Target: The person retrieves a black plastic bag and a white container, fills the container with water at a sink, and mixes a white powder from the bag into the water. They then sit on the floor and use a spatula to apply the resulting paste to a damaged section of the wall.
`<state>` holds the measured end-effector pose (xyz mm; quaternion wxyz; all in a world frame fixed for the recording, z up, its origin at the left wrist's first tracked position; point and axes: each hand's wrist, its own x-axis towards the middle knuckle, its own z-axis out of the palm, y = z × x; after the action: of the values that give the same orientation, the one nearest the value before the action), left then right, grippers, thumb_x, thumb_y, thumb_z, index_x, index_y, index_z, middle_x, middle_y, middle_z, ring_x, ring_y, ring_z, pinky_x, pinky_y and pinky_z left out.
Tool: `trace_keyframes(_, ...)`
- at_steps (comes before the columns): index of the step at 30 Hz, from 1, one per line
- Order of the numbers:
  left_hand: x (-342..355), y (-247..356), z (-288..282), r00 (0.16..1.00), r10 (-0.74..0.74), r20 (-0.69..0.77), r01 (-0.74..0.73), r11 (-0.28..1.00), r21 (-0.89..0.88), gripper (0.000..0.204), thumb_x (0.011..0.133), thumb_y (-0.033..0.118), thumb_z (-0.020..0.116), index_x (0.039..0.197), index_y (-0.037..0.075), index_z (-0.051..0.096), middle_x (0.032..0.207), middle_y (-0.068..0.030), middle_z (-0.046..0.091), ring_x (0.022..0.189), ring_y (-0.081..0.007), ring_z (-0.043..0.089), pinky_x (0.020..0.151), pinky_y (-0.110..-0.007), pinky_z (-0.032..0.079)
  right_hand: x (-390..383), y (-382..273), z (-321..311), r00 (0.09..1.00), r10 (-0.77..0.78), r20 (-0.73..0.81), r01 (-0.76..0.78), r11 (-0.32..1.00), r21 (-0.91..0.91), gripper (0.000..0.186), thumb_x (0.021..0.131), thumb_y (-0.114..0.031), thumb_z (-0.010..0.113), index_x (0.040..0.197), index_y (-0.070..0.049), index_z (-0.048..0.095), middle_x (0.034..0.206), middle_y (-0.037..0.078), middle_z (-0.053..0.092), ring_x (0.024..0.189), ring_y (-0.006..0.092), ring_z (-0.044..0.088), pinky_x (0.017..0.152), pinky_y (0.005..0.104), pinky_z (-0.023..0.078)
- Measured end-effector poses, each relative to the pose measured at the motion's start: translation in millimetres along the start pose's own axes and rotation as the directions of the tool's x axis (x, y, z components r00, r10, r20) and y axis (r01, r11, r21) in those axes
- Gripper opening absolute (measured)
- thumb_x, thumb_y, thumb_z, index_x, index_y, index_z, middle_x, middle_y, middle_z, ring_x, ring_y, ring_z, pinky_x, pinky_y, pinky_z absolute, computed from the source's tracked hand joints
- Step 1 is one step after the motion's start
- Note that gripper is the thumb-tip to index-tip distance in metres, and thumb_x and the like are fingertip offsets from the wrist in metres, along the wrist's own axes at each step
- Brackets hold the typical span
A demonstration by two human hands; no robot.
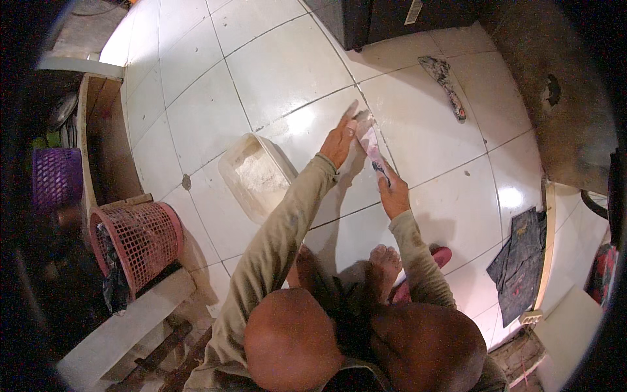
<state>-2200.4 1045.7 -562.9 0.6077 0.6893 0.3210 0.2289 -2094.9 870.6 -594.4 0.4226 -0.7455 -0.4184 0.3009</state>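
Note:
My right hand (394,196) grips the handle of a putty knife (371,147) with a pale, pinkish blade. My left hand (339,140) is at the blade's upper end, index finger stretched out and thumb touching the blade; some fingertips are hard to make out. Left of my hands, a rectangular plastic tub (258,176) holding white powder stands on the tiled floor (274,78). A second, dirt-smeared scraper (444,88) lies on the tiles to the upper right.
A pink lattice basket (140,242) and a purple one (55,176) are at left. A dark cabinet (398,16) stands ahead. Dark folded sheets (519,261) lie at right. My bare feet, a red sandal (439,257) and my knees are below my hands.

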Motion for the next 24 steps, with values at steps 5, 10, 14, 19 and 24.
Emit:
trace_keyframes(5, -45, 47, -39, 0.927, 0.269, -0.261, -0.339, 0.899, -0.277, 0.066, 0.095, 0.046, 0.032, 0.14, -0.001, 0.02, 0.132, -0.0238, 0.041, 0.123, -0.0327, 0.042, 0.105, -0.041, 0.031, -3, -7, -17, 0.987, 0.038, 0.157, -0.055, 0.993, 0.104, 0.043, 0.088, -0.01, 0.046, 0.131, -0.004, 0.045, 0.086, 0.008, 0.057, 0.064, 0.0111, 0.048, 0.063, 0.0261, 0.046)
trace_keyframes(10, -133, 104, -91, 0.761, 0.207, -0.615, -0.389, 0.904, -0.177, 0.046, 0.097, 0.027, 0.038, 0.129, -0.005, 0.033, 0.126, -0.0269, 0.046, 0.111, -0.0373, 0.052, 0.097, -0.045, 0.042, -25, -77, -37, 0.961, -0.161, 0.226, 0.15, 0.986, 0.067, 0.04, 0.088, -0.016, 0.049, 0.125, -0.001, 0.049, 0.097, 0.02, 0.063, 0.066, 0.0265, 0.06, 0.068, 0.0331, 0.05)
trace_keyframes(14, -205, 91, -133, 0.601, 0.24, -0.762, -0.284, 0.956, 0.077, 0.041, 0.096, 0.02, 0.041, 0.128, -0.004, 0.035, 0.127, -0.0237, 0.046, 0.114, -0.0361, 0.05, 0.095, -0.046, 0.043, -43, -122, -31, 0.845, -0.392, 0.364, 0.456, 0.884, -0.107, 0.046, 0.086, -0.01, 0.05, 0.131, -0.007, 0.045, 0.106, 0.017, 0.06, 0.087, 0.0259, 0.06, 0.072, 0.0319, 0.049)
trace_keyframes(19, -245, 69, -128, 0.535, 0.142, -0.833, -0.123, 0.988, 0.09, 0.036, 0.094, 0.01, 0.043, 0.126, -0.005, 0.039, 0.127, -0.0186, 0.047, 0.117, -0.0293, 0.049, 0.097, -0.038, 0.042, -63, -139, 16, 0.716, -0.446, 0.537, 0.683, 0.608, -0.404, 0.062, 0.081, -0.013, 0.054, 0.139, -0.02, 0.033, 0.078, 0.008, 0.051, 0.058, 0.0211, 0.055, 0.044, 0.0356, 0.046)
trace_keyframes(24, -251, 61, -121, 0.527, 0.162, -0.834, -0.089, 0.987, 0.136, 0.033, 0.091, 0.005, 0.045, 0.123, -0.006, 0.044, 0.125, -0.0187, 0.049, 0.115, -0.0281, 0.05, 0.1, -0.037, 0.038, -68, -145, 27, 0.703, -0.458, 0.544, 0.695, 0.604, -0.39, 0.067, 0.08, -0.01, 0.053, 0.141, -0.022, 0.028, 0.078, 0.008, 0.046, 0.058, 0.0219, 0.054, 0.043, 0.0371, 0.046)
